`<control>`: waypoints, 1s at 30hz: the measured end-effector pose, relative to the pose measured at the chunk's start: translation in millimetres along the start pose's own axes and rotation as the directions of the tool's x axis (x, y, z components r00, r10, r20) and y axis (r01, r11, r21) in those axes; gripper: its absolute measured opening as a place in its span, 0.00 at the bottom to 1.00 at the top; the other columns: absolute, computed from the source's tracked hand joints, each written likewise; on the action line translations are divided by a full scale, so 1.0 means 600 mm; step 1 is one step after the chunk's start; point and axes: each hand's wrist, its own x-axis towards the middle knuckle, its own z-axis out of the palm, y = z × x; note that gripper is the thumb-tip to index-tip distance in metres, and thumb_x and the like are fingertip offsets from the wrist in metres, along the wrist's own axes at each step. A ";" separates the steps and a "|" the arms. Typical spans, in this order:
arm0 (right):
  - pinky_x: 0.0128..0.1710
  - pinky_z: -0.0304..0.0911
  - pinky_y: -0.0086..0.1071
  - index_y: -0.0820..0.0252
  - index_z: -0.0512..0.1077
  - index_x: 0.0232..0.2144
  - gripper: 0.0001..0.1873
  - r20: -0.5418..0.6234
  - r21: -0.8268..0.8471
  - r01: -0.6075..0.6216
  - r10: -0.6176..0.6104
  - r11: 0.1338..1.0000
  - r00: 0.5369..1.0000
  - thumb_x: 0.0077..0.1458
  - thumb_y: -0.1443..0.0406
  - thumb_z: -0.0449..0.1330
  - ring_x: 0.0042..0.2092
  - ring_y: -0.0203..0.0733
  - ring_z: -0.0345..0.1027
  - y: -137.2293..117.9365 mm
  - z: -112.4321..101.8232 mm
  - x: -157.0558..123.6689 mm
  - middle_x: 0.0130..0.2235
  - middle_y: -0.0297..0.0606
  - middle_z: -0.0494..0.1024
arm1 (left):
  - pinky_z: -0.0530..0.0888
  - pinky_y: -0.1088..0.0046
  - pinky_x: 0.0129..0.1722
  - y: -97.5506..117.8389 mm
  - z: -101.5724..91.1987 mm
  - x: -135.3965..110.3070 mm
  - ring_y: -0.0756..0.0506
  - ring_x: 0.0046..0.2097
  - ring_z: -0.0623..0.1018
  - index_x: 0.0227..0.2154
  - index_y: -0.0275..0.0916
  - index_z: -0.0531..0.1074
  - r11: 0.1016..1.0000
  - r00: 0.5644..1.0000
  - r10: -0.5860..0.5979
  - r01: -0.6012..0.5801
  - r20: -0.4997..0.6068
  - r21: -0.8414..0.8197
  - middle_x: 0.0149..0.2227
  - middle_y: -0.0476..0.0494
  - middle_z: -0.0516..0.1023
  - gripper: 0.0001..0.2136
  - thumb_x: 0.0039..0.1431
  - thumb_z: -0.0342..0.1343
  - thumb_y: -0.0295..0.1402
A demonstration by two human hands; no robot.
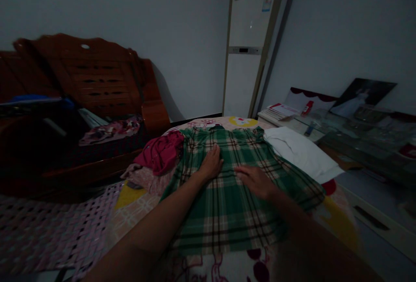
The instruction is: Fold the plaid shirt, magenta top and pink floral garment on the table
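Note:
A green plaid garment (224, 212) with brown and cream stripes lies spread out in front of me. My left hand (212, 162) rests flat on its upper middle, with the fingers stretched away from me. Just to the right, my right hand (255, 180) is over the cloth, fingers extended toward the left and holding nothing; I cannot tell whether it presses on the fabric. A crumpled magenta garment (162, 153) touches the left edge of the plaid cloth. Folded white cloth (300, 152) lies along its right side.
Beneath everything is a round surface with a patterned cover (130, 221). A carved wooden bench (94, 74) holding clothes stands at the left, near a woven pink surface (58, 230). At the right is a glass-topped cabinet (367, 143). A tall white air conditioner (245, 74) stands behind.

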 end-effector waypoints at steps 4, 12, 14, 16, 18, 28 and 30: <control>0.63 0.56 0.42 0.67 0.65 0.61 0.28 0.036 -0.202 0.019 -0.012 0.979 0.999 0.67 0.57 0.44 0.64 0.47 0.61 0.042 0.052 0.089 0.62 0.52 0.68 | 0.59 0.58 0.65 -0.001 0.005 -0.001 0.38 0.70 0.55 0.65 0.24 0.50 0.999 1.000 -0.012 0.012 -0.010 0.031 0.68 0.22 0.54 0.28 0.65 0.42 0.31; 0.66 0.47 0.47 0.68 0.63 0.62 0.26 -0.103 -0.598 -0.277 0.271 0.752 0.957 0.69 0.59 0.46 0.68 0.52 0.51 0.195 0.023 0.130 0.66 0.53 0.61 | 0.56 0.53 0.65 0.007 -0.006 -0.015 0.33 0.67 0.59 0.63 0.28 0.57 0.985 0.997 -0.059 0.051 0.045 0.163 0.67 0.25 0.58 0.27 0.68 0.41 0.40; 0.64 0.49 0.45 0.70 0.64 0.61 0.26 -0.182 -0.610 -0.380 0.344 0.695 0.921 0.69 0.60 0.47 0.67 0.52 0.54 0.215 0.002 0.141 0.64 0.55 0.64 | 0.57 0.52 0.65 0.010 -0.009 -0.016 0.33 0.68 0.58 0.64 0.31 0.56 0.983 0.997 -0.065 0.057 0.046 0.173 0.67 0.28 0.57 0.27 0.68 0.41 0.41; 0.64 0.50 0.44 0.69 0.65 0.60 0.25 -0.183 -0.596 -0.355 0.309 0.720 0.933 0.69 0.59 0.46 0.66 0.50 0.55 0.214 0.000 0.159 0.63 0.54 0.66 | 0.57 0.51 0.65 0.013 -0.010 -0.017 0.33 0.68 0.58 0.65 0.35 0.56 0.982 0.997 -0.070 0.061 0.041 0.181 0.68 0.31 0.57 0.26 0.68 0.41 0.42; 0.65 0.50 0.42 0.65 0.66 0.60 0.25 -0.112 -0.558 -0.219 0.188 0.801 0.976 0.69 0.59 0.44 0.66 0.47 0.55 0.202 0.015 0.179 0.63 0.51 0.67 | 0.57 0.51 0.65 0.014 -0.009 -0.018 0.33 0.68 0.58 0.65 0.38 0.56 0.980 0.997 -0.071 0.063 0.037 0.187 0.68 0.33 0.58 0.26 0.68 0.41 0.43; 0.61 0.54 0.48 0.69 0.70 0.55 0.24 -0.202 -0.610 -0.418 0.378 0.674 0.904 0.68 0.61 0.45 0.63 0.56 0.60 0.221 0.003 0.205 0.59 0.57 0.70 | 0.54 0.48 0.66 0.011 -0.002 -0.021 0.32 0.68 0.56 0.66 0.39 0.56 0.986 0.997 -0.075 0.068 0.035 0.149 0.68 0.33 0.57 0.27 0.68 0.40 0.45; 0.60 0.55 0.48 0.71 0.70 0.55 0.24 -0.239 -0.603 -0.451 0.390 0.658 0.889 0.67 0.61 0.45 0.61 0.58 0.62 0.206 0.011 0.211 0.57 0.60 0.71 | 0.54 0.47 0.66 0.012 -0.001 -0.020 0.32 0.69 0.55 0.66 0.39 0.56 0.986 0.996 -0.078 0.072 0.035 0.149 0.68 0.33 0.57 0.27 0.68 0.40 0.45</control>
